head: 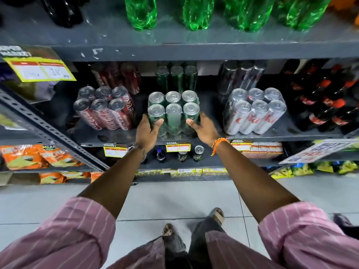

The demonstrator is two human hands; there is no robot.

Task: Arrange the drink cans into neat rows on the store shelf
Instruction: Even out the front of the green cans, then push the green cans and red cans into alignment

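A shrink-wrapped pack of green cans [173, 111] stands at the front middle of the grey shelf [213, 137]. My left hand [148, 129] presses its left side, thumb on the front. My right hand [202, 127] presses its right side. A wrapped pack of red cola cans [105, 109] stands to its left and a wrapped pack of silver cans [254, 111] to its right. Behind each pack stand more cans of the same colour: red cans [118, 76], green cans [176, 76], silver cans [240, 76].
Dark cola bottles [326, 101] fill the shelf's right end. Green plastic bottles [194, 12] stand on the shelf above. Two small cans [191, 153] and a small bottle sit on the shelf below. Snack bags [38, 154] lie at lower left. Price tags hang off the shelf edges.
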